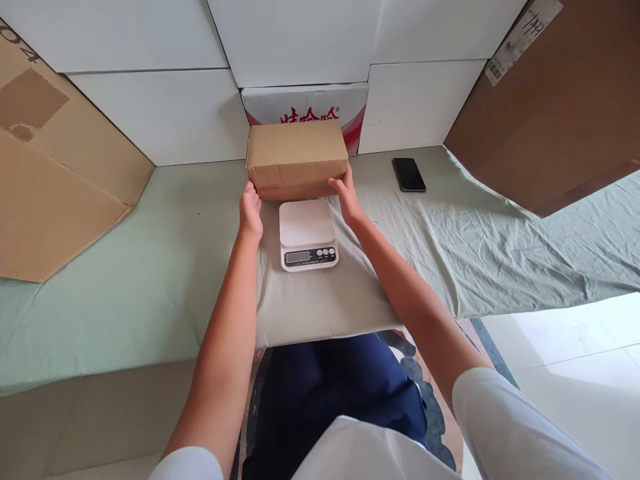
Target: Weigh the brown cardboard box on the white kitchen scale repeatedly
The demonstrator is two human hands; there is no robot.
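Between my two hands is a brown cardboard box point(297, 148), closed on top. My left hand point(251, 208) grips its lower left corner, and my right hand point(347, 193) grips the lower right, thumb on the front face. Just in front of the box, nearer to me, lies a white digital kitchen scale point(307, 227) with a grey display and several round buttons. Nothing rests on the visible part of its platform. Whether the box is lifted or touches the cloth behind the scale, I cannot tell.
A pale green cloth point(200, 267) covers the table. A black smartphone point(409, 175) lies to the right. Behind stand white panels point(160, 113) and a white carton with red lettering point(305, 100). Large cardboard sheets flank the left point(60, 173) and right point(555, 107) sides.
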